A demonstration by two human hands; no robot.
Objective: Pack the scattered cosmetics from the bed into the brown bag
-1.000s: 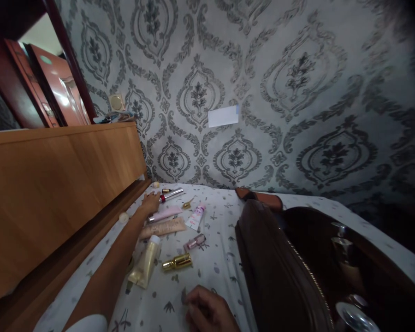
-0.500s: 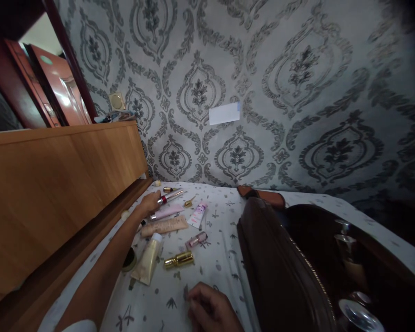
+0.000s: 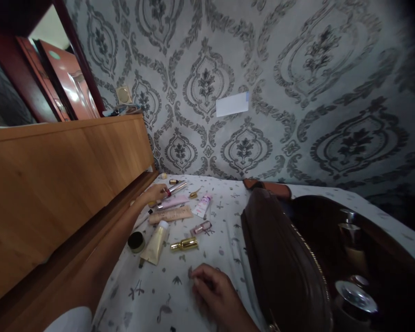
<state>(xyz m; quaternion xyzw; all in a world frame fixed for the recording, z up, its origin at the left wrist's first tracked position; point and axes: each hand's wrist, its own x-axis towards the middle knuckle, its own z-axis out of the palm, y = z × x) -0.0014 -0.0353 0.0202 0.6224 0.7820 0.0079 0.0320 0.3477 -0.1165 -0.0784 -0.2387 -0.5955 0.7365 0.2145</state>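
Observation:
My left hand [image 3: 156,193] reaches far out over the patterned bed sheet [image 3: 166,295] and its fingers are closed on a red and silver lipstick tube [image 3: 174,188]. Around it lie a pink tube [image 3: 174,202], a beige tube [image 3: 170,215] and a small white and pink tube [image 3: 203,205]. Nearer lie a cream tube with a white cap [image 3: 155,243], a gold bottle [image 3: 184,244], a small pink bottle [image 3: 201,227] and a round black jar [image 3: 136,241]. My right hand [image 3: 212,293] rests on the sheet beside the open brown bag [image 3: 283,267], fingers curled with nothing seen in them.
A wooden headboard [image 3: 62,175] runs along the left. Patterned wallpaper [image 3: 263,92] rises behind the bed, with a white slip [image 3: 232,104] stuck on it. Inside the bag stand a pump bottle [image 3: 350,233] and a silver-lidded jar [image 3: 355,295]. A tan case [image 3: 268,186] lies behind the bag.
My left hand closed on the lipstick tube and lifted its end slightly. The black jar came into view by the cream tube. The camera shifted a little, and my right hand moved up.

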